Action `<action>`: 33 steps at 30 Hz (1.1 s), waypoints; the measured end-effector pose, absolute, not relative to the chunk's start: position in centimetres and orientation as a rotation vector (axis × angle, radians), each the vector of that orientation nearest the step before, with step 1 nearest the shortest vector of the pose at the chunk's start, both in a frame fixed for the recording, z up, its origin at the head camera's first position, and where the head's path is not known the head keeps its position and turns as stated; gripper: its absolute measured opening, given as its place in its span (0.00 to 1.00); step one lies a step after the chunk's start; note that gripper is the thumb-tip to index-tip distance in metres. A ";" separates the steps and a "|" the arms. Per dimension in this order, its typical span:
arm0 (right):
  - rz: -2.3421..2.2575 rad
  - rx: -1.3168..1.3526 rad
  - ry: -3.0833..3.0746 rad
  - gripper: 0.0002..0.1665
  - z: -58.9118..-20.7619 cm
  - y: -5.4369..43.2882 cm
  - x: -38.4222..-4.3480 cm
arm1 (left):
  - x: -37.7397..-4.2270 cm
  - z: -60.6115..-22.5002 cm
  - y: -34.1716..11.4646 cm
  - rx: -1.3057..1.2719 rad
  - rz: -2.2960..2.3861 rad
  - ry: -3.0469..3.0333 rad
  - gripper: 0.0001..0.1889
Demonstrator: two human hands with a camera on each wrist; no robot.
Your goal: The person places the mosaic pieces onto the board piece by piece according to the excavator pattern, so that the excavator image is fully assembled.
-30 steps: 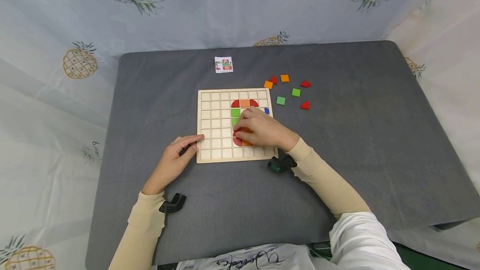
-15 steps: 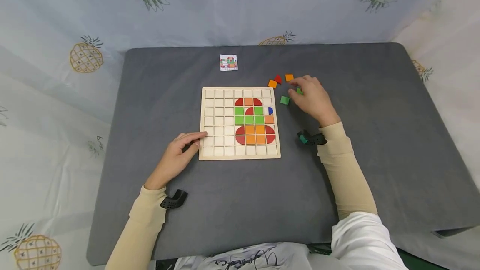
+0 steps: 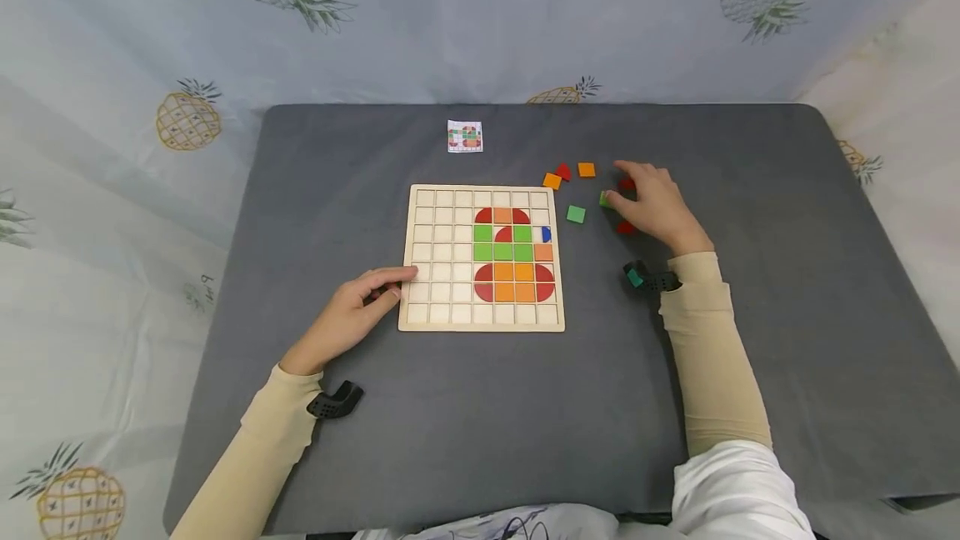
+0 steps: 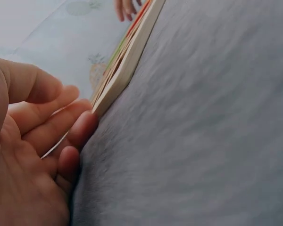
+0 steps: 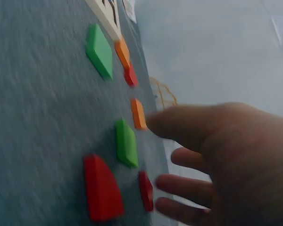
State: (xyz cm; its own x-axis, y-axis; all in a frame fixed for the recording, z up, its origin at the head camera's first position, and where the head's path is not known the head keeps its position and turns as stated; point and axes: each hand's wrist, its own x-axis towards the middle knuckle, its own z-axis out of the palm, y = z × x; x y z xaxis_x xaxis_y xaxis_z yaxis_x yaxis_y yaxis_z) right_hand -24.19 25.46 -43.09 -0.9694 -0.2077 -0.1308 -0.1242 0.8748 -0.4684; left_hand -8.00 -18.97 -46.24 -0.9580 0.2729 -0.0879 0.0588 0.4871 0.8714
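Observation:
A wooden grid board (image 3: 442, 314) lies on the table, its right part filled with red quarter rounds, green and orange squares and one blue piece (image 3: 546, 234). My left hand (image 3: 341, 323) touches the board's left edge, index finger laid over the rim. Right of the board my right hand (image 3: 660, 208) hovers above loose tiles, thumb and fingers apart, holding nothing. Below it in the right wrist view are a green square tile (image 5: 127, 143), a red quarter-round tile (image 5: 103, 190) and a second red tile (image 5: 146, 190). The hand partly hides these in the head view.
Another green tile (image 3: 576, 214) lies between the board and my right hand. Two orange squares, one of them (image 3: 587, 169) farther back, lie by a red tile (image 3: 563, 172). A small pattern card (image 3: 465, 137) lies behind the board. A pineapple-print curtain (image 3: 450, 23) hangs behind the table.
My right hand has left the board and moved right to the loose tiles. A red quarter round now shows in the grid where the hand was. The left hand stays at the board's edge.

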 end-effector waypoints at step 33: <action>-0.897 -0.336 2.830 0.26 -40.7 20.1 -27.5 | -8.1 -46.6 -19.7 0.317 1.492 2.482 0.17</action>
State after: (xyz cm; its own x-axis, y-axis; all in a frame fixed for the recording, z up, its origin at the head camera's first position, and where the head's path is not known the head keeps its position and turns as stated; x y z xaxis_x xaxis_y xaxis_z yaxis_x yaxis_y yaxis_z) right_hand -27.48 20.10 -40.75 -0.9631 -0.2577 -0.0779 -0.1657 0.7955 -0.5828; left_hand -8.12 -19.67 -46.55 -0.9507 0.2989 -0.0827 0.0671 0.4586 0.8861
